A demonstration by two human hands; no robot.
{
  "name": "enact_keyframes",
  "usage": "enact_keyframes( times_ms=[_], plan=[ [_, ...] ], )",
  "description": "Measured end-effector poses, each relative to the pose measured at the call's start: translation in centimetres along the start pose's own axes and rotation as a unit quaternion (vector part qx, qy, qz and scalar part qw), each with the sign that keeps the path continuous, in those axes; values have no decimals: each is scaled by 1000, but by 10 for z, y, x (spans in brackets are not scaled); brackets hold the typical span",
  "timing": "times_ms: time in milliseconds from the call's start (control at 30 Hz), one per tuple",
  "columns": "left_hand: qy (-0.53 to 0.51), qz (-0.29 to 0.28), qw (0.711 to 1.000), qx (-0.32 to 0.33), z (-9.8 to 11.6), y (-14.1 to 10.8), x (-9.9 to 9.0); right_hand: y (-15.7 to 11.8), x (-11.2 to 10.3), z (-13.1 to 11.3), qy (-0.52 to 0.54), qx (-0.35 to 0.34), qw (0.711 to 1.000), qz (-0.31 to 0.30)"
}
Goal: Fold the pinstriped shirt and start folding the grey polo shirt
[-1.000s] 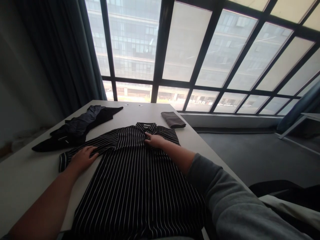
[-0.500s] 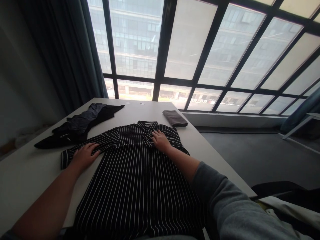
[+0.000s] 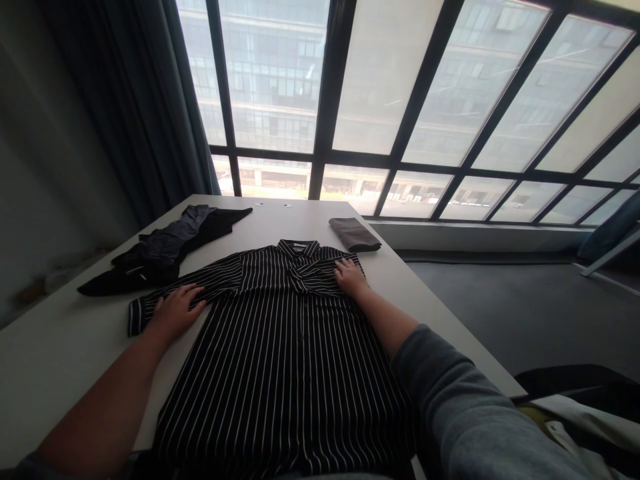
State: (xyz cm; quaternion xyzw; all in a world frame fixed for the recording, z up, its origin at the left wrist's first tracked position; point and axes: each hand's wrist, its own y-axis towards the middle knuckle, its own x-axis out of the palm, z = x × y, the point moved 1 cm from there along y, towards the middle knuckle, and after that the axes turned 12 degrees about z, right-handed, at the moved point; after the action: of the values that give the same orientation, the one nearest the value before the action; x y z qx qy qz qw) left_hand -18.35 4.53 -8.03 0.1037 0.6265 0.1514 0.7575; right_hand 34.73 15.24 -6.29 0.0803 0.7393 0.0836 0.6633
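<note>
A black shirt with thin white stripes point(image 3: 265, 353) lies spread front up, its collar point(image 3: 299, 247) toward the window. The sleeve on the left stretches out to the side, and my left hand point(image 3: 179, 312) rests on it near the cuff, fingers extended. The other sleeve point(image 3: 317, 275) is folded across the chest. My right hand point(image 3: 351, 277) lies on that folded sleeve by the shoulder edge, fingers stretched out flat. Neither hand grips the cloth. The shirt's hem is partly out of view at the bottom.
The white table point(image 3: 420, 293) carries a folded grey cloth point(image 3: 355, 234) at the far right and a heap of dark clothes point(image 3: 167, 247) at the far left. Beyond stand a large window and a dark curtain point(image 3: 125, 100). More items point(image 3: 580, 407) sit at the lower right.
My right hand has slid right along the folded sleeve, from near the shirt's middle to the shoulder edge. My left hand stays on the other sleeve. The view has shifted slightly.
</note>
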Motion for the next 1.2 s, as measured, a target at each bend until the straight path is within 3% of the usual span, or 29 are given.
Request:
enact_keyframes(
  times_ms=[133, 267, 433, 567, 633, 767, 867, 933, 1067, 1200],
  plan=[
    [4, 19, 999, 43, 13, -3, 1, 23, -1, 21, -19, 41, 999, -2],
    [11, -5, 996, 88, 32, -6, 2, 41, 6, 41, -23, 78, 996, -31],
    [32, -66, 995, 67, 40, -10, 6, 49, 19, 57, -20, 88, 994, -55],
    [18, -63, 996, 62, 39, -12, 5, 51, 24, 61, -21, 82, 995, -53],
    [18, -49, 998, 35, 36, -11, 1, 49, 23, 61, -22, 80, 995, -52],
    [47, -10, 994, -94, 17, -10, -12, 40, 12, 52, -52, 83, 995, -20],
    [67, 19, 982, -174, -7, -10, -26, 30, -5, 23, -64, 53, 996, 41],
    [78, 48, 968, -232, -23, -10, -34, 21, -17, -13, -47, -7, 997, 61],
    [81, 66, 938, -330, -47, -9, -42, -6, -34, -113, 15, -184, 983, 3],
    [60, 56, 937, -340, -57, -6, -42, -44, -37, -208, 79, -327, 938, -79]
  ],
)
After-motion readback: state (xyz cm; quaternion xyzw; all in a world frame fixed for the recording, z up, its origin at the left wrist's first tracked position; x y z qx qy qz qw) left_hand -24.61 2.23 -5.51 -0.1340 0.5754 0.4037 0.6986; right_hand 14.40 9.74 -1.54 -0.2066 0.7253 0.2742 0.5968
